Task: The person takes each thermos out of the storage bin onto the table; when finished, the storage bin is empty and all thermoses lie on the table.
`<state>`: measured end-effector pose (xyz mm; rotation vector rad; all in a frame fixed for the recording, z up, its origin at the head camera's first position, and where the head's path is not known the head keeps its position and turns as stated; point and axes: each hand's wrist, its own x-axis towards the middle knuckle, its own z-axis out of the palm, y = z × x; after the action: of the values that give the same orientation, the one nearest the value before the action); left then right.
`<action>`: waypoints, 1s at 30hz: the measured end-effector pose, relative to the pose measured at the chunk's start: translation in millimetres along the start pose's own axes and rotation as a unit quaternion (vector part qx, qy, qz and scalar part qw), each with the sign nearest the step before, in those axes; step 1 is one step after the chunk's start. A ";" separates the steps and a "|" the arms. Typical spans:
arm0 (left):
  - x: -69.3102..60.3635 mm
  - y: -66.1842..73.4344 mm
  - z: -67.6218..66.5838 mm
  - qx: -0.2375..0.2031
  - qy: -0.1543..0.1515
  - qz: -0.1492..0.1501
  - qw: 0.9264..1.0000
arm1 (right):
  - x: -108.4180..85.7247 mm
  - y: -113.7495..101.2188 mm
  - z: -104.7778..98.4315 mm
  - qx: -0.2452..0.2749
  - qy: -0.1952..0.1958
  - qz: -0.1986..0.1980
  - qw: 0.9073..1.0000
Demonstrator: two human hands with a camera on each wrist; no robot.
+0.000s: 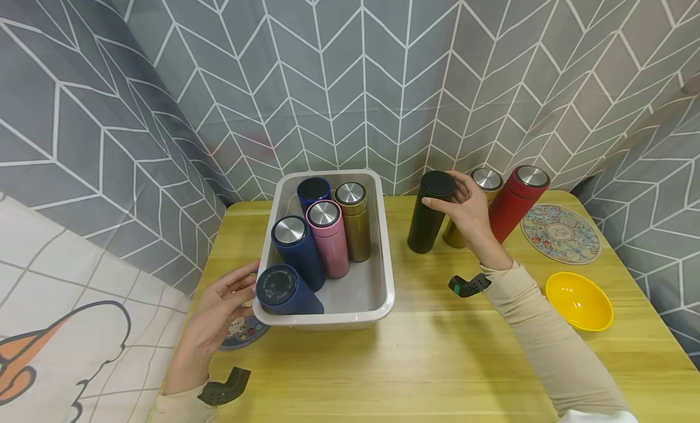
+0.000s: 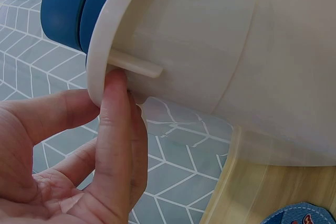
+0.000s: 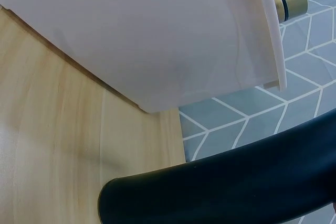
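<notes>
A white tub (image 1: 391, 277) holds several bottles: navy (image 1: 299, 253), pink (image 1: 331, 247), gold (image 1: 358, 228), blue (image 1: 314, 189), and a dark blue one (image 1: 298, 295) leaning in the near left corner. My left hand (image 1: 216, 313) pinches the tub's rim (image 2: 105, 40) between thumb and fingers, as the left wrist view shows. Right of the tub, my right hand (image 1: 471, 215) grips a black bottle (image 1: 425, 225) near its top, thumb at the front. In the right wrist view the black bottle (image 3: 220, 187) slants beside the tub; whether its base touches the table cannot be told.
Behind my right hand stand another gold bottle (image 1: 454, 234) and a red bottle (image 1: 511, 204). A round patterned mat (image 1: 563, 234) and a yellow bowl (image 1: 579, 301) are on the table's (image 1: 394, 374) right side. Another mat (image 1: 243, 333) is partly under the tub's left side.
</notes>
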<state>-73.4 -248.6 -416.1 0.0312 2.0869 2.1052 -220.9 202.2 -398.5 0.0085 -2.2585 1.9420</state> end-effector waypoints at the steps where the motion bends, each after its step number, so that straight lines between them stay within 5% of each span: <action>1: 0.0 -0.1 0.0 0.001 0.001 0.000 1.000 | 0.1 0.3 0.1 0.002 0.000 -0.001 1.000; 21: -0.5 -0.7 -0.3 -0.007 -0.001 0.009 1.000 | -2.3 -5.1 -0.7 -0.009 -0.020 0.001 1.000; 30: -0.3 0.3 0.0 -0.002 -0.002 0.003 1.000 | -5.6 -15.3 -1.4 0.000 -0.002 -0.034 0.999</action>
<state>-73.1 -248.6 -415.8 0.0404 2.0836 2.1099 -213.6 200.6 -384.0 0.0874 -2.2314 1.9087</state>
